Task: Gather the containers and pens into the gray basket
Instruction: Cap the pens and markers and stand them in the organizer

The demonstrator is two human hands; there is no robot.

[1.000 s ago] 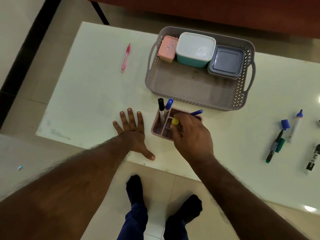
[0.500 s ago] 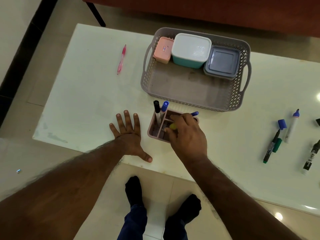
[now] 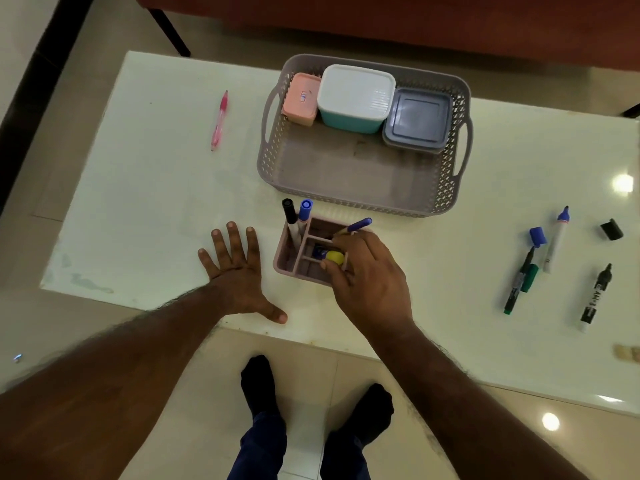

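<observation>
- Your left hand (image 3: 239,275) lies flat on the table (image 3: 145,188) near its near edge, fingers spread, grasping nothing.
- Your right hand (image 3: 367,282) sits over the pink pen holder (image 3: 294,258), which stands just beside the left hand and close to the near edge.
- The fingers of the right hand pinch a yellow-capped pen (image 3: 335,258) inside the holder; a purple pen (image 3: 358,224) sticks out past the knuckles, and you may be gripping that one too, though the hand hides it.
- A black-capped marker (image 3: 289,216) and a blue-capped marker (image 3: 304,211) stand upright in the holder's far left compartment.
- The gray basket (image 3: 349,199) rests toward the far edge, just beyond the holder. Along its far wall sit a pink box (image 3: 300,98), a white-lidded teal container (image 3: 355,97) and a gray square container (image 3: 417,119), side by side.
- A pink pen (image 3: 219,121) lies alone toward the far left corner.
- Several loose markers (image 3: 554,244) and a black cap (image 3: 611,229) lie scattered near the right edge, well apart from the basket.
</observation>
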